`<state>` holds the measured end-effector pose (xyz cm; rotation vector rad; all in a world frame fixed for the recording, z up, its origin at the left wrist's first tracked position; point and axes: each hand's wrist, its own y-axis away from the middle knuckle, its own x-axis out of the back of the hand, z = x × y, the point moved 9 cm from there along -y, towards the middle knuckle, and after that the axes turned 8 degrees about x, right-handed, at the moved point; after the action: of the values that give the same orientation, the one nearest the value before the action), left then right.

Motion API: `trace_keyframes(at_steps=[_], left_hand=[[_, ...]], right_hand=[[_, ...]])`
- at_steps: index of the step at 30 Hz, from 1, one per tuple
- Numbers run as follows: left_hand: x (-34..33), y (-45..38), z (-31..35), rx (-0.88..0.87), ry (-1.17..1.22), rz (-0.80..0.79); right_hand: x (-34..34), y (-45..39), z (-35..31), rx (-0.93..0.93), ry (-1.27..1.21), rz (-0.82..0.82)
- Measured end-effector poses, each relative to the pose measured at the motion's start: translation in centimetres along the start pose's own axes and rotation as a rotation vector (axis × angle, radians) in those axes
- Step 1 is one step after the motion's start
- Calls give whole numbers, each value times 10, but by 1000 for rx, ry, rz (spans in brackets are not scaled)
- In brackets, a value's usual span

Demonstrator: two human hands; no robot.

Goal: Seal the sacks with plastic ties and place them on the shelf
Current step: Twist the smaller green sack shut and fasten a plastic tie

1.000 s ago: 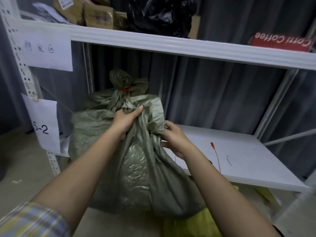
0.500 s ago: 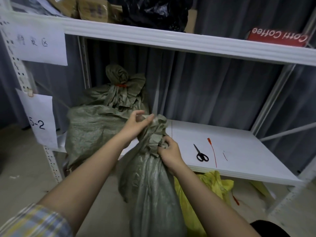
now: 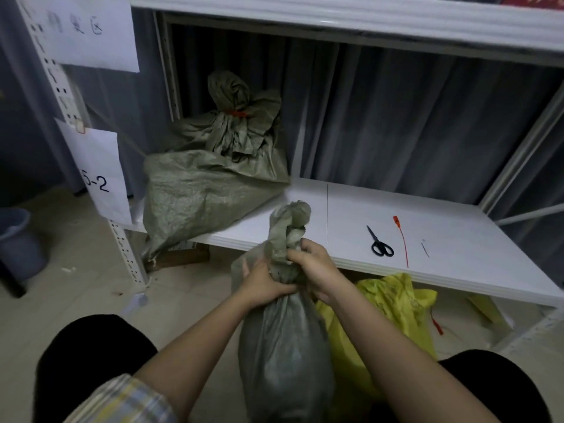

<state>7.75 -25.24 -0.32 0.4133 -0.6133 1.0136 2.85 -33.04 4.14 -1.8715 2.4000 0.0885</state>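
Between the knees on the floor, upright green woven sack (image 3: 283, 346), neck bunched and clenched by left hand (image 3: 265, 282) and right hand (image 3: 314, 270); red plastic tie (image 3: 402, 239) on shelf (image 3: 457, 248), forward-right, nearer the right grip, lying front-to-back.

We look through a single wide-angle camera worn on the head, aimed forward and steeply down, so our own forearms rise from the bottom edge toward the middle of the frame. It sits close above the grey-green woven plastic sack (image 3: 283, 346) between our knees, while the white metal shelf board (image 3: 442, 239) lies just beyond and the dark grey pleated curtain (image 3: 396, 123) closes the back. The lens bends straight lines at the edges, and no second view overlaps this one.
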Motion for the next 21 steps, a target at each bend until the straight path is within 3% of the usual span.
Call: trace_keyframes(at_steps=[2, 5, 8, 10, 12, 15, 18, 21], left_hand=[[10, 2, 5, -8, 233, 17], [35, 1, 10, -29, 370, 94], [50, -2, 7, 2, 324, 126], [48, 1, 18, -1, 282, 62], [37, 5, 35, -62, 199, -42], [22, 12, 53, -87, 102, -199], [24, 5, 49, -12, 34, -173], [22, 4, 35, 73, -133, -168]], right_hand=[[2, 3, -12, 50, -205, -82], [34, 4, -18, 171, -276, 20], [45, 4, 6, 147, 166, -36], [28, 4, 26, 84, 516, -188], [10, 0, 34, 102, 703, -245], [-1, -4, 28, 158, 663, -123], [6, -9, 16, 310, 554, 39], [10, -6, 10, 303, 444, 130]])
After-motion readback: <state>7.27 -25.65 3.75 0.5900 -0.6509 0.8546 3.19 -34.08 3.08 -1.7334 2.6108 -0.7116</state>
